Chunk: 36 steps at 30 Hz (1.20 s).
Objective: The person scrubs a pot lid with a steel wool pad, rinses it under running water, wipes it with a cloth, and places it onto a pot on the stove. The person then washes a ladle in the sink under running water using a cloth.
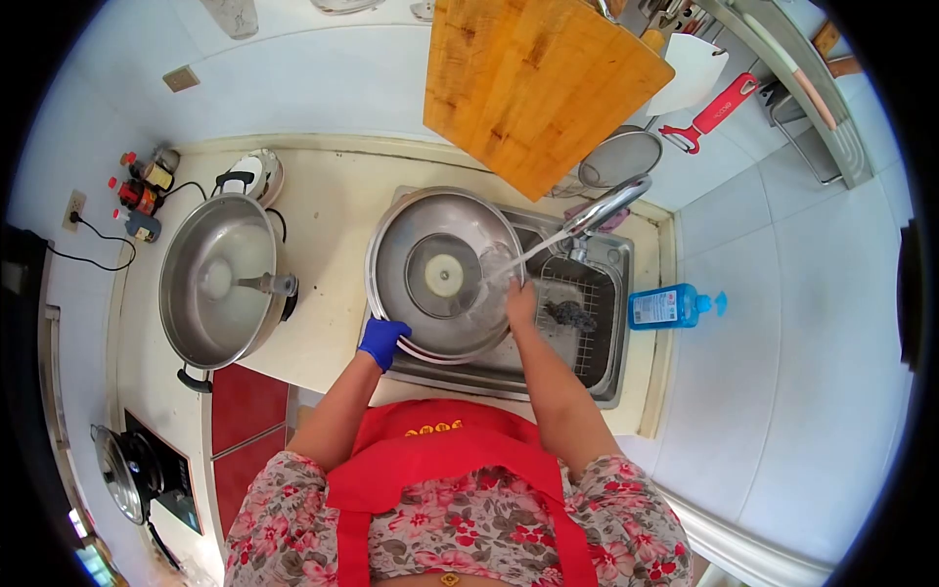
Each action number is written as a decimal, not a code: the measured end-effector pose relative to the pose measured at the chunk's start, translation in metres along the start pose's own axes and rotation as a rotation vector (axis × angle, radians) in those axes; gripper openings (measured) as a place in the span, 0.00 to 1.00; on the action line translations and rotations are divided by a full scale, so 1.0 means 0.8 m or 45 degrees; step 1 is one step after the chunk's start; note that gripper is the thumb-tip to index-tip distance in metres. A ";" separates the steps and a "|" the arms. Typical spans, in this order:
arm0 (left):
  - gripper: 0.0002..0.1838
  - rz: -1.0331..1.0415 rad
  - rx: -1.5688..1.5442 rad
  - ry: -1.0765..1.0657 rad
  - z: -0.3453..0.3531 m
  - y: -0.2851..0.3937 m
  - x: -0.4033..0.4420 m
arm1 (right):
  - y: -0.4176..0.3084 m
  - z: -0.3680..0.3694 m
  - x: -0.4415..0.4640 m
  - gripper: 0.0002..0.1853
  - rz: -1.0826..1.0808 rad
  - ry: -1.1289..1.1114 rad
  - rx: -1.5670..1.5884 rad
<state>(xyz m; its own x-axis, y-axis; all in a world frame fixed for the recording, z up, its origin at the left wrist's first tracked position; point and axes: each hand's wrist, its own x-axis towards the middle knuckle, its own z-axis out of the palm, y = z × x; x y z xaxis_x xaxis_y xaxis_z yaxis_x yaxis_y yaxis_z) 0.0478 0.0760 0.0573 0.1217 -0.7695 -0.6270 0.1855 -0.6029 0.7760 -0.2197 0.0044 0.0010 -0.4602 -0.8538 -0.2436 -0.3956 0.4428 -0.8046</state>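
A large round stainless-steel pot lid (399, 254) lies inside up over the left part of the sink, with a round window and a cream knob base at its middle. My left hand (383, 342), in a blue glove, grips its near left rim. My bare right hand (520, 305) is at the right rim, with its fingers closed around the edge and partly hidden by splashing water. A stream from the faucet (608, 203) falls into the lid beside my right fingers.
A wide two-handled pan (178, 286) with a brush-like tool (266, 284) stands at left. Around the metal sink (618, 338) are a blue soap bottle (669, 306), a leaning cutting board (533, 88) and a strainer (622, 158). A dark scrubber (570, 315) lies in the right basin.
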 end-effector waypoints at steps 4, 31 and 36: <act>0.07 -0.090 0.023 -0.089 -0.004 0.015 -0.002 | 0.004 -0.001 0.016 0.19 -0.333 0.024 -0.232; 0.04 -0.282 -0.021 -0.565 0.020 0.008 -0.020 | -0.144 0.047 -0.088 0.21 -1.767 -0.750 -0.172; 0.04 -0.138 0.132 -0.571 0.019 0.015 -0.035 | -0.140 0.045 -0.047 0.21 -1.537 -0.769 -0.344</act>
<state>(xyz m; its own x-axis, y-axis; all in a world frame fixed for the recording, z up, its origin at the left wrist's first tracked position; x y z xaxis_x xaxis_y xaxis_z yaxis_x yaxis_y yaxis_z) 0.0319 0.0871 0.0851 -0.3306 -0.7022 -0.6306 0.0725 -0.6851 0.7249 -0.1295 -0.0225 0.0808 0.6622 -0.6975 0.2738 -0.4720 -0.6721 -0.5706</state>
